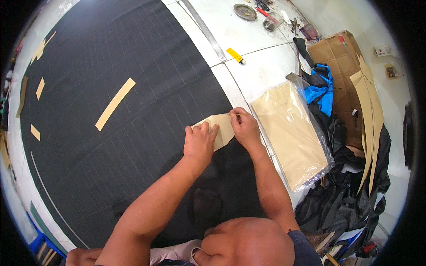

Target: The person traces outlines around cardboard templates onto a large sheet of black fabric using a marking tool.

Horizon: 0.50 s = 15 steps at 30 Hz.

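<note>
A tan paper pattern piece (225, 127) with angled corners lies on a large spread of black cloth (168, 57). My left hand (200, 141) presses on its left part from above, fingers bent and slightly apart, thumb on the paper. At the piece's upper right corner, my right hand (245, 129) is closed in a pinch. A thin pencil-like stick (242, 114) juts from those fingers; its exact kind is too small to tell. Faint pale lines run across the cloth. To the left, a long curved tan paper strip (114, 104) lies on it.
Smaller tan paper pieces (35, 132) lie at the cloth's left side. On the white tiles are a metal ruler (204, 31), a yellow lighter (235, 56) and a round metal dish (245, 12). A clear bag of tan paper (290, 137), a cardboard box (337, 57) and dark fabric scraps (341, 208) occupy the right.
</note>
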Motion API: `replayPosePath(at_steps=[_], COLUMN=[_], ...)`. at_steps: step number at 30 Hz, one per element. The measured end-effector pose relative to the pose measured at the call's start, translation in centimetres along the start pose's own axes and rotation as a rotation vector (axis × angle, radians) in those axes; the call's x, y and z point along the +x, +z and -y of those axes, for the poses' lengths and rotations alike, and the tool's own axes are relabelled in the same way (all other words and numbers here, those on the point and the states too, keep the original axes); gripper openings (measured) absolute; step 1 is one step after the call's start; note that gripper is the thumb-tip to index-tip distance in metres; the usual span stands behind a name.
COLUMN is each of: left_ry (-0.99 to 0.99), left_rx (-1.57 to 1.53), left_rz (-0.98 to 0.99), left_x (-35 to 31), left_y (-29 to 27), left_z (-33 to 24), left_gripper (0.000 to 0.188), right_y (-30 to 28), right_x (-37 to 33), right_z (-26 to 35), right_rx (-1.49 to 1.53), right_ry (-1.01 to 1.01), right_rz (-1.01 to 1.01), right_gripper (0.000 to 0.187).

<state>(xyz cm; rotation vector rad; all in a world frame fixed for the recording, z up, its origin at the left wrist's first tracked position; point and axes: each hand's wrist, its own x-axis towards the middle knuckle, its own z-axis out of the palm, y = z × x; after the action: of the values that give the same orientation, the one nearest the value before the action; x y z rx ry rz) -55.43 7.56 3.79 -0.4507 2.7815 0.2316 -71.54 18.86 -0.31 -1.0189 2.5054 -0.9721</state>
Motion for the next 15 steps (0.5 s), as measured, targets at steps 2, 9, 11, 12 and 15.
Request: replayPosePath(at_steps=[2,9,11,12,15], left_ry=[-0.001,-0.007,-0.005,-0.006,-0.012], left_rx=[0.001,0.006,0.003,0.003,-0.005], left_rz=[-0.023,-0.053,-0.047,-0.043,-0.04], left_x=[0.1,0.0,0.1,0.2,0.0], left_y=[0.3,0.8,0.5,0.3,0.8], left_z=[-0.2,0.1,-0.1,-0.1,0.2], left_gripper=[0.078,0.078,0.077,0.077,0.077], right_y=[-0.4,-0.8,-0.9,-1.1,-1.1], right_x=[0.0,0.0,-0.2,-0.2,-0.9], right_z=[-0.5,0.0,-0.3,-0.5,0.1], right_rx=[0.05,0.024,0.026,0.026,-0.066], right_ry=[0.036,0.041,0.016,0.004,-0.074], right_rz=[-0.014,-0.011,-0.019,-0.023,-0.006], right_gripper=[0.02,0.018,0.018,0.018,0.017])
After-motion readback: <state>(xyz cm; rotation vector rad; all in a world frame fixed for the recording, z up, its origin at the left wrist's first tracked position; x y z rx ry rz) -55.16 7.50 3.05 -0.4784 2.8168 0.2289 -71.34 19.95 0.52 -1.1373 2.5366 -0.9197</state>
